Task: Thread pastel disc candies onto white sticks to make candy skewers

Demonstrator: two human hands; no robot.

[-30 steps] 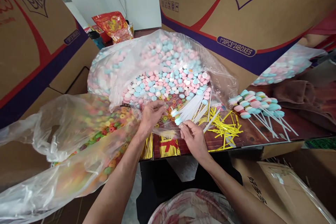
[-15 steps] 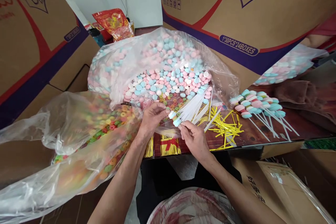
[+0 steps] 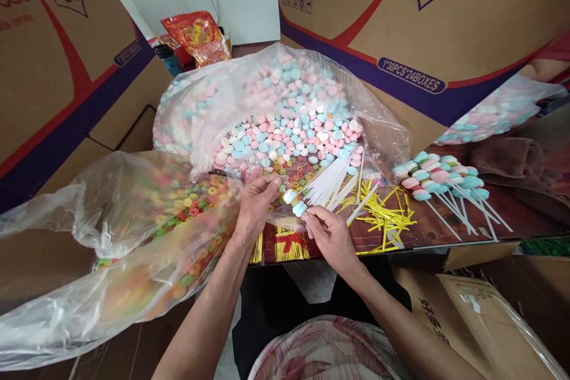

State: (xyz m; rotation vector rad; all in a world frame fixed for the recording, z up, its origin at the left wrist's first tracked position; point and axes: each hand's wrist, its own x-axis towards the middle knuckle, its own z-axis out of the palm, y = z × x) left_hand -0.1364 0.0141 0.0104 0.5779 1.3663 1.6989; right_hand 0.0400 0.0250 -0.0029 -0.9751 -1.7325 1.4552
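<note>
My right hand (image 3: 328, 231) pinches the near end of a short candy stick (image 3: 294, 203), with white and pale blue pieces threaded on it. Just left of its far end, my left hand (image 3: 260, 199) has thumb and forefinger pressed together; what lies between them, if anything, is too small to make out. Behind both hands, pink, blue and white candies (image 3: 289, 136) spill from a large clear bag (image 3: 209, 124). Small coloured candy rings (image 3: 294, 175) lie in front of them. A bundle of white sticks (image 3: 329, 181) rests just beyond my right hand.
Gold twist ties (image 3: 385, 217) lie loose on the right, and a banded bundle (image 3: 291, 246) sits at the table's front edge. Finished candy skewers (image 3: 440, 175) are piled farther right. A bag of candy rings (image 3: 191, 214) lies left. Large cartons (image 3: 356, 24) stand behind.
My left fingertips have drawn a little away from the white end of the candy stick. My right hand keeps its pinch. The whole view has shifted slightly.
</note>
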